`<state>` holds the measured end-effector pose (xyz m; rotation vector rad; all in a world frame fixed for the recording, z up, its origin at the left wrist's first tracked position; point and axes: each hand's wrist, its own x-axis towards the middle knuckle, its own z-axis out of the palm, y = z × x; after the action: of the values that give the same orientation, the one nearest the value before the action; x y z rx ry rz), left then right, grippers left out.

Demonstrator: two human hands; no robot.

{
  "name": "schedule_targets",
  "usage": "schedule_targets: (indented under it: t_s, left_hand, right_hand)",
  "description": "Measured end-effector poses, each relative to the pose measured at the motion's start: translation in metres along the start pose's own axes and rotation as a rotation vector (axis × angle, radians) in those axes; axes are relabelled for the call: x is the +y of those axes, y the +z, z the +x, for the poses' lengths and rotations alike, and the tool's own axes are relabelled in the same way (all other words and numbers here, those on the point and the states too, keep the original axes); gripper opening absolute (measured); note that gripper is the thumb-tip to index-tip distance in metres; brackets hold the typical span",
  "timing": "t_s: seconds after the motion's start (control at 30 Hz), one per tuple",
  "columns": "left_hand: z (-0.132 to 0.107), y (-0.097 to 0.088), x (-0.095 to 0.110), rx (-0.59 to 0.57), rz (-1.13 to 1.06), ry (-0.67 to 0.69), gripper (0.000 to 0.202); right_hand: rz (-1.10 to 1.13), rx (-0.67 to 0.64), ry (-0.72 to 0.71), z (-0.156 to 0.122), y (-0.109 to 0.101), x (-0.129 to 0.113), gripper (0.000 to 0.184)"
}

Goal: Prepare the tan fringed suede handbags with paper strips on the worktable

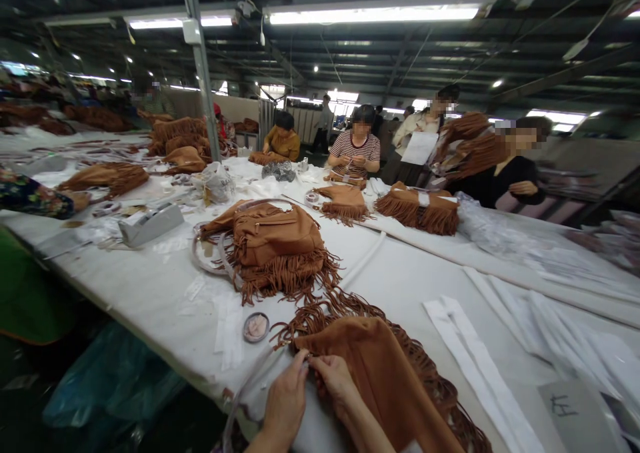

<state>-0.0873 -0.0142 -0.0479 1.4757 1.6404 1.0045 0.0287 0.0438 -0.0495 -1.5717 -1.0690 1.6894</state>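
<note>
While pinched at left corner by left hand (286, 400) and right hand (336, 378), lies on near part of white table (400, 263); identified as brown bag (383, 366), softly creased, thickly fringed along far and right edges.
</note>
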Motion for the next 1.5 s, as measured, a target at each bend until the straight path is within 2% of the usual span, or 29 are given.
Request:
schedule_targets:
  t_s: [0.1,0.2,0.33,0.47,0.6,0.7,0.83,0.93,1.1,1.23,1.4,1.5]
  left_hand:
    - [0.002,-0.001,-0.002,-0.020,0.009,0.056,0.041]
    - [0.006,-0.002,-0.003,-0.002,-0.031,0.050,0.040]
    - [0.012,-0.005,-0.001,-0.040,-0.089,-0.053,0.036]
    - [0.017,-0.003,-0.005,-0.015,-0.166,-0.131,0.035]
    - [0.020,0.004,-0.010,0.003,-0.334,-0.205,0.033]
    - [0.021,0.010,-0.010,0.003,-0.555,-0.326,0.029]
    - [0.022,0.013,-0.005,-0.035,-0.951,-0.589,0.023]
    - [0.022,0.010,-0.002,-0.072,-1.044,-0.675,0.021]
    - [0.022,0.007,0.000,-0.082,-1.015,-0.648,0.027]
    - [0.022,0.010,-0.004,-0.070,-0.927,-0.560,0.035]
    - [0.018,0.013,-0.012,-0.044,-0.674,-0.389,0.037]
    - [0.014,0.009,-0.011,-0.033,-0.478,-0.263,0.038]
  right_hand:
    - [-0.002,0.000,0.002,0.000,0.000,0.000,0.036]
    - [-0.008,-0.010,0.001,0.000,-0.001,0.000,0.034]
    - [-0.020,-0.036,-0.009,0.000,-0.003,-0.001,0.030]
    - [-0.037,-0.070,-0.009,-0.002,-0.008,-0.005,0.023]
    - [-0.048,-0.027,-0.039,-0.005,-0.015,-0.008,0.015]
    - [-0.053,0.046,-0.069,-0.006,-0.015,-0.008,0.018]
    - [-0.080,0.124,-0.136,-0.003,-0.008,-0.002,0.018]
    - [-0.119,0.179,-0.210,-0.003,-0.003,0.003,0.015]
    - [-0.222,0.250,-0.304,-0.009,0.002,0.004,0.009]
    - [-0.261,0.296,-0.349,-0.012,0.003,0.003,0.008]
    - [-0.159,0.253,-0.290,-0.019,-0.001,0.004,0.015]
    - [-0.018,0.192,-0.201,-0.029,0.002,0.001,0.030]
